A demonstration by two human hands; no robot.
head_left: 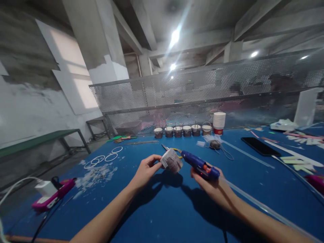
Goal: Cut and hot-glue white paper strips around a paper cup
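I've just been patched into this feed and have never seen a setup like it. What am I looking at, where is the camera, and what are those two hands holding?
There is no machine here: a person works with bare hands, and the single picture comes from a camera worn on their head, looking forward and down. The left hand holds a small paper cup on its side. The right hand grips a blue glue gun, its nozzle pointed at the cup. On the blue table lie a row of filled cups, a stack of white cups, a black phone, white rings and a pink power strip.
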